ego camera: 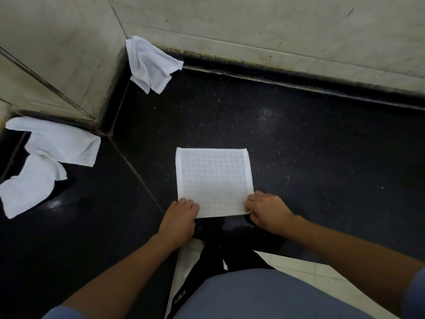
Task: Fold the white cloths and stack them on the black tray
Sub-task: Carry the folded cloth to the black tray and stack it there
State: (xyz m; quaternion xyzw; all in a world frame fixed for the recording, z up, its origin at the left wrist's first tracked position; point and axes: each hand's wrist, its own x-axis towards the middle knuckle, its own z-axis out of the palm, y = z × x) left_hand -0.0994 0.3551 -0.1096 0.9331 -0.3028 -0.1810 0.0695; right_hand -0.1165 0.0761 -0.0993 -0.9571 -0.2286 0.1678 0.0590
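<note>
A white waffle-weave cloth (pixel 213 180) lies flat and square on the black counter (pixel 310 157). My left hand (pixel 180 218) holds its near left corner, fingers curled over the edge. My right hand (pixel 266 211) pinches the near right corner, where the hem lifts slightly. A crumpled white cloth (pixel 150 64) lies in the far corner against the wall. Two more crumpled white cloths (pixel 46 162) lie at the left edge. No black tray is visible apart from the dark surface itself.
Pale tiled walls (pixel 276 26) rise behind and to the left of the counter. A seam (pixel 135 171) runs diagonally across the dark surface left of the flat cloth. The counter's front edge and a light floor (pixel 299 270) show below my arms.
</note>
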